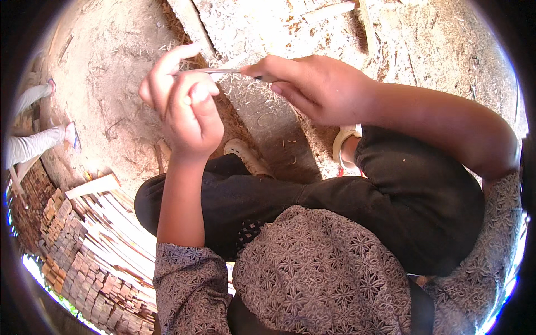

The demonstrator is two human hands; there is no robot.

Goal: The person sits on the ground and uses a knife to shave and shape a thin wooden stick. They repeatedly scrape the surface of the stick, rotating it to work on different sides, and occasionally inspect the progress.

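A thin, grey, knife-like blade (224,70) spans the gap between my two hands, roughly level. My right hand (329,89) is closed around its right end, where a small dark spot shows beside the fingers; the grip hides most of that end. At the other end, the curled fingers of my left hand (187,111) close about the blade, with the index finger arched over it and the thumb bent in below. Whether a second thin piece lies against the blade inside the left fingers I cannot make out.
A worn wooden plank (279,134) runs below my hands, littered with curly shavings (245,84). My legs (251,195) are bent beneath. Stacked wood pieces (84,257) and long pale strips (120,231) lie at lower left. Another person's feet (72,137) stand at far left.
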